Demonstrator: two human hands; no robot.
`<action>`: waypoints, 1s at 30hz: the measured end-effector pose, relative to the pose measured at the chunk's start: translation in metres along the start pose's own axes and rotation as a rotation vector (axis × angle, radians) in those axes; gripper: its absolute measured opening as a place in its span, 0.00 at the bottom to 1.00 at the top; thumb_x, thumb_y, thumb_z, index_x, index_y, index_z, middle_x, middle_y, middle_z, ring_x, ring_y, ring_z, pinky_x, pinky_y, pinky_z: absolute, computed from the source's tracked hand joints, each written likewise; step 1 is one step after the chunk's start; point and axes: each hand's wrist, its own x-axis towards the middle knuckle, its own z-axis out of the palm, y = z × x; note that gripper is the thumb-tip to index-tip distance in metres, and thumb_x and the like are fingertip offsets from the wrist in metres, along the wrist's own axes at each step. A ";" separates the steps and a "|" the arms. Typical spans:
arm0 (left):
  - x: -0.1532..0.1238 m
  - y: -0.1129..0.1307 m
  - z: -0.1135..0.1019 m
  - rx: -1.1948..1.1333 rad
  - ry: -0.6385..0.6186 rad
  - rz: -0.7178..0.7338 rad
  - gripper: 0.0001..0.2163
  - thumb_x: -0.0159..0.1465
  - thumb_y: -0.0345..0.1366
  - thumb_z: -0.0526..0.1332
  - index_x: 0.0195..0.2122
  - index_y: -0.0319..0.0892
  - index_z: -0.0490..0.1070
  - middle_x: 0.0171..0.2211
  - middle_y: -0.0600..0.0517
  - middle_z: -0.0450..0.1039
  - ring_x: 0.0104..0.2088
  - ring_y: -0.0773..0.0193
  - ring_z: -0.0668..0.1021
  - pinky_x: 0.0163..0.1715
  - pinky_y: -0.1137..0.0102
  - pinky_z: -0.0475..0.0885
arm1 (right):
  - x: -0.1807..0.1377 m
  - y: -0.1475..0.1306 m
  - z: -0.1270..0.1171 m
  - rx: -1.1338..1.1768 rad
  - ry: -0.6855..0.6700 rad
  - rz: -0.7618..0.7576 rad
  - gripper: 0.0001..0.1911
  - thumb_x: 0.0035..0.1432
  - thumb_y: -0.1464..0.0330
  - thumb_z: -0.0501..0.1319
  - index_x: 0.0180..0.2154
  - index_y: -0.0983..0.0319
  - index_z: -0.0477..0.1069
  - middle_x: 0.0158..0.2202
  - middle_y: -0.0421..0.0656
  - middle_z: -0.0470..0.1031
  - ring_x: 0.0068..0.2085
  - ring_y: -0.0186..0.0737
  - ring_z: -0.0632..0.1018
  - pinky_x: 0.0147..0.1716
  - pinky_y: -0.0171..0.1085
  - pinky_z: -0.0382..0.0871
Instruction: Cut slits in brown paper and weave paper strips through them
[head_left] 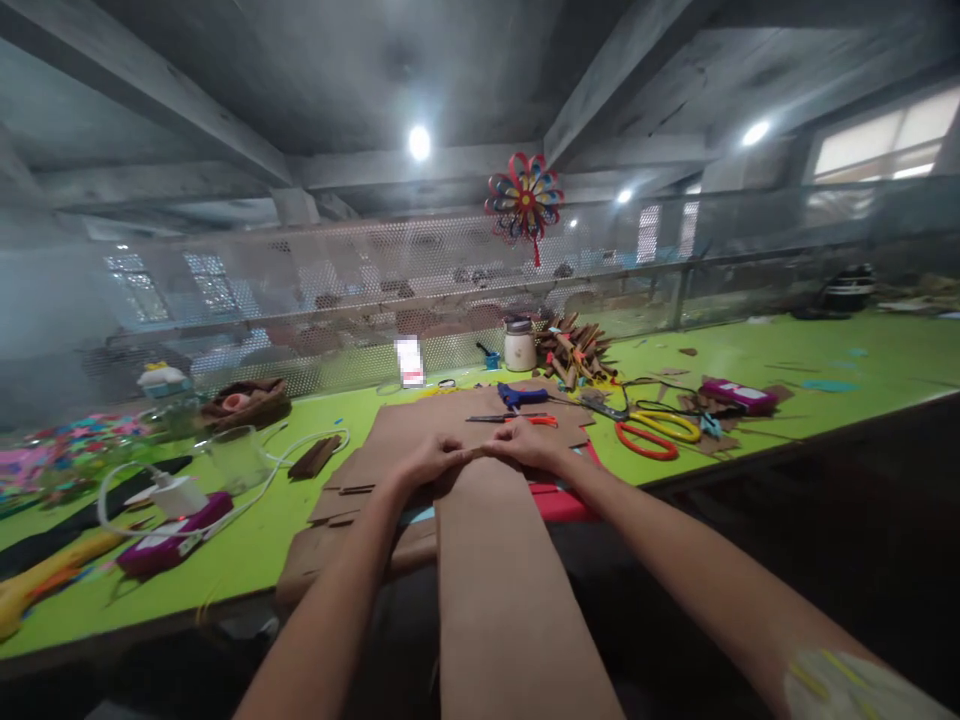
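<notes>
A long strip of brown kraft paper (499,590) runs from the bottom of the head view up to both hands. My left hand (439,458) pinches the left side of its far end, which looks folded or curled over. On the right side of that end, my right hand (523,445) is closed on it too, fingertips close to the left ones. Beneath and beyond lie flat brown sheets (409,425). Just past my hands are small scissors (536,420) with orange handles and a blue glue gun (523,396).
Large scissors (646,440) with orange and yellow handles lie right of the sheets. Rolled brown paper tubes (574,352) are piled behind, beside a white jar (519,345). On the left are a purple power strip (161,540), a white cable and a clear cup (234,460).
</notes>
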 end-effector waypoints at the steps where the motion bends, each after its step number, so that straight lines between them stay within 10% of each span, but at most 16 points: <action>1: -0.001 0.000 0.000 -0.011 -0.004 -0.016 0.26 0.45 0.60 0.63 0.20 0.38 0.63 0.15 0.59 0.55 0.16 0.74 0.57 0.16 0.75 0.49 | 0.001 0.002 -0.001 -0.003 0.006 0.001 0.21 0.52 0.53 0.56 0.21 0.64 0.65 0.16 0.35 0.57 0.19 0.28 0.57 0.18 0.30 0.49; 30: -0.015 -0.019 -0.029 -0.146 0.001 -0.143 0.24 0.41 0.55 0.68 0.19 0.39 0.62 0.16 0.57 0.60 0.16 0.74 0.62 0.17 0.75 0.55 | 0.007 0.028 -0.010 0.255 -0.032 0.072 0.23 0.47 0.49 0.59 0.23 0.62 0.62 0.15 0.32 0.58 0.15 0.27 0.59 0.16 0.30 0.49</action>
